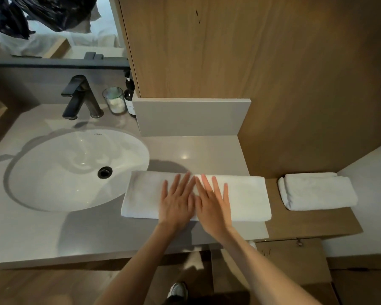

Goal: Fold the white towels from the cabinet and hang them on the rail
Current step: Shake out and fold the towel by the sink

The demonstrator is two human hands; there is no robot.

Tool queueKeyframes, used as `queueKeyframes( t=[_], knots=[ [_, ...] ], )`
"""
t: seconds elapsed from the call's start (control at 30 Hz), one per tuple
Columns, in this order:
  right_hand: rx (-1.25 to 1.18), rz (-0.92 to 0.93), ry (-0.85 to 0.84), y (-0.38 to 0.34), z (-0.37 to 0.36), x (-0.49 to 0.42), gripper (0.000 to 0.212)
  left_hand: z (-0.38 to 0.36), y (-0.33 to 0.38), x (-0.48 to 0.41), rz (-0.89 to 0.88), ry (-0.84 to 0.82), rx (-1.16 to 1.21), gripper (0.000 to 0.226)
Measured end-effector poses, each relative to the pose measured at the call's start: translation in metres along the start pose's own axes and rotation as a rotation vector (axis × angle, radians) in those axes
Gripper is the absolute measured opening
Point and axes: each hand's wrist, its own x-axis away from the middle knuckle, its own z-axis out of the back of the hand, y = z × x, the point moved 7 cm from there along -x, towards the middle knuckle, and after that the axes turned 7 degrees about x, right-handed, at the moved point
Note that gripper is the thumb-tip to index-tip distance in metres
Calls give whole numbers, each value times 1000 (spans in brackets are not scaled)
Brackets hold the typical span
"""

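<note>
White towel [246, 197] lies folded in a long strip on the counter [53, 234], right of the sink [59, 172] — my left hand [177, 201] and right hand [213, 205] press it flat, fingers straight and spread. Second towel [319, 192] sits folded further right.

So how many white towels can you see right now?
2. One towel lies flat on the counter by the sink, under the left hand and right hand. The other towel sits folded on the wooden ledge at right. More may be hidden.
</note>
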Motion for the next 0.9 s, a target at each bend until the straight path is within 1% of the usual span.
queueKeyframes(
  t=[0.1, 0.23, 0.43, 0.57, 0.73, 0.8, 0.9],
  knots=[
    [-3, 38, -103, 18, 2, 1, 60, 8, -13, 3, -5, 26, 29, 58],
    [-49, 16, -150, 57, 6, 12, 57, 22, -49, 14, 52, 45, 50, 60],
    [-4, -151, -187, 112, 0, 30, 55, 28, -93, 28, 143, 61, 10, 62],
    [-173, -289, -211, 126, -2, 38, 57, 27, -104, 31, 184, 63, 64, 65],
    [-382, -422, -196, 134, -1, 43, 57, 25, -107, 32, 245, 44, 114, 74],
    [-444, -466, -172, 139, -5, 44, 55, 28, -105, 33, 254, 39, 128, 75],
    [-506, -498, -91, 144, -5, 44, 51, 30, -104, 33, 253, 47, 129, 73]
  ],
)
